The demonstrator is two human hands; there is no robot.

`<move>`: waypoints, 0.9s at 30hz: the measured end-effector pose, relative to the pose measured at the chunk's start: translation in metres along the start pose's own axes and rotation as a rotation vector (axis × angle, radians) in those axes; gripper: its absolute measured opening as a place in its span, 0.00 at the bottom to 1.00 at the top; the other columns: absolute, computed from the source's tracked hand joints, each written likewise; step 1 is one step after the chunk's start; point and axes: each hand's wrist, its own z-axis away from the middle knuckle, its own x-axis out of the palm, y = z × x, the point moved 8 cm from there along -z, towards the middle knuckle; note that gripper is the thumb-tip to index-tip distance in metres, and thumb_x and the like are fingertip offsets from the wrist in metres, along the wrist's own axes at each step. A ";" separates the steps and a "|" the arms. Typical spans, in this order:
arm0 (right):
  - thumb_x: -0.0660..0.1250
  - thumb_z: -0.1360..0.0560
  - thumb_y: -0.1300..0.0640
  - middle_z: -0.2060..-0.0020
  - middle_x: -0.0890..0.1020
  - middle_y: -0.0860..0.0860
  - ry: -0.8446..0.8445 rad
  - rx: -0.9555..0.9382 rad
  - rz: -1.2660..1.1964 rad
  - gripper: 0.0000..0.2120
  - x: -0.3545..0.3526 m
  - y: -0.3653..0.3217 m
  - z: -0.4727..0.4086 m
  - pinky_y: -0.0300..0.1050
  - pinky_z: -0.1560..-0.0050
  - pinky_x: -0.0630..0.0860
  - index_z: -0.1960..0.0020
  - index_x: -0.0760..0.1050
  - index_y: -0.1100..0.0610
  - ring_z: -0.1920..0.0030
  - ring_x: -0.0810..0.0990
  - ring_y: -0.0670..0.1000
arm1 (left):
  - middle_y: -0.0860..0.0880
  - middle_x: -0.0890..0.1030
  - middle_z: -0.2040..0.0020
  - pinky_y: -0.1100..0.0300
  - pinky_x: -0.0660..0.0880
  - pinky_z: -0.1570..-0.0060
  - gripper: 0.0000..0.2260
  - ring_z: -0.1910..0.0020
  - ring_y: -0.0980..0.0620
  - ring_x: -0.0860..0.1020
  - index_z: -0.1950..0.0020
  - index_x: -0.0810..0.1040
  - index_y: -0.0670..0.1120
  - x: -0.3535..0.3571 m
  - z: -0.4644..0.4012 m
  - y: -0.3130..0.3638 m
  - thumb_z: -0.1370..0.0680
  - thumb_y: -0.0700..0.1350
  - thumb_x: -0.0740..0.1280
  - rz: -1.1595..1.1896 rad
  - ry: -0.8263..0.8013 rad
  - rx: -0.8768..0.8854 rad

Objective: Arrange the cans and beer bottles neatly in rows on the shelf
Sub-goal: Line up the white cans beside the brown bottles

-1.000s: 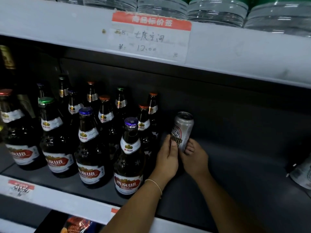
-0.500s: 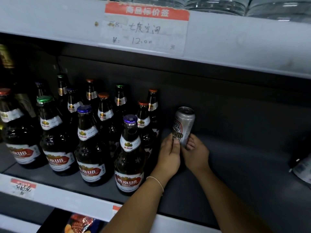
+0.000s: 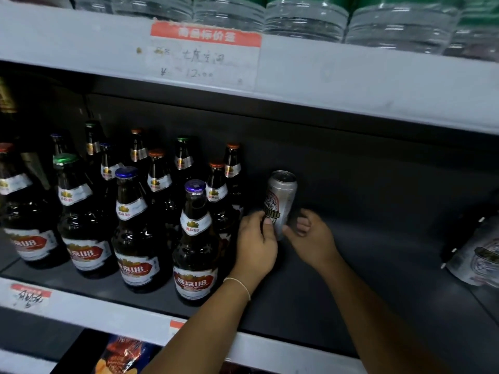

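Silver can (image 3: 280,202) upright at shelf (image 3: 378,279) back beside bottle rows (image 3: 194,238), left hand (image 3: 256,247) still pinching its base, right hand (image 3: 310,238) now off with fingers loosely curled — placed, release pending.

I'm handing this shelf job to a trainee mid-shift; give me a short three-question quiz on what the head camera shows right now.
1. True or false: the silver can stands upright on the dark shelf, right of the beer bottles.
2. Which of the hands has its thumb against the can's printed label: A) left hand B) right hand C) neither?
3. Fill in: the price tag hangs on the edge of the shelf holding clear ____ bottles.

Key: 1 true; 2 A; 3 water (judging by the clear ribbed plastic).
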 end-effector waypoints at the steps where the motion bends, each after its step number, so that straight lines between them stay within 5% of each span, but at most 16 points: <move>1: 0.76 0.29 0.57 0.38 0.78 0.58 0.022 -0.006 0.001 0.34 -0.011 -0.003 0.002 0.50 0.35 0.76 0.27 0.67 0.61 0.39 0.78 0.52 | 0.42 0.77 0.44 0.61 0.68 0.41 0.19 0.44 0.46 0.75 0.40 0.77 0.41 -0.001 0.001 0.007 0.24 0.50 0.57 -0.012 -0.001 0.031; 8: 0.74 0.27 0.56 0.42 0.79 0.50 0.213 -0.067 0.016 0.27 -0.117 -0.012 0.027 0.47 0.39 0.78 0.31 0.71 0.58 0.42 0.79 0.48 | 0.48 0.79 0.51 0.67 0.70 0.50 0.12 0.54 0.52 0.77 0.45 0.80 0.41 0.026 0.023 0.069 0.24 0.43 0.62 -0.020 -0.059 0.274; 13: 0.73 0.26 0.56 0.46 0.79 0.49 0.383 -0.098 0.055 0.23 -0.205 0.000 0.053 0.39 0.46 0.78 0.33 0.73 0.57 0.43 0.79 0.46 | 0.46 0.80 0.46 0.60 0.74 0.43 0.16 0.48 0.51 0.79 0.40 0.78 0.42 0.096 0.046 0.108 0.24 0.46 0.58 0.028 -0.228 0.326; 21: 0.72 0.26 0.59 0.50 0.80 0.50 0.591 -0.066 0.092 0.16 -0.321 0.040 0.087 0.45 0.45 0.79 0.39 0.75 0.59 0.49 0.79 0.48 | 0.48 0.77 0.38 0.69 0.67 0.41 0.14 0.40 0.53 0.75 0.34 0.74 0.45 0.206 0.081 0.154 0.19 0.41 0.58 0.064 -0.467 0.332; 27: 0.72 0.29 0.52 0.53 0.76 0.43 0.626 0.021 0.090 0.24 -0.356 0.084 0.085 0.46 0.43 0.75 0.36 0.72 0.57 0.52 0.74 0.44 | 0.50 0.73 0.32 0.60 0.66 0.31 0.17 0.32 0.54 0.71 0.29 0.69 0.45 0.270 0.100 0.177 0.18 0.41 0.57 0.162 -0.611 0.281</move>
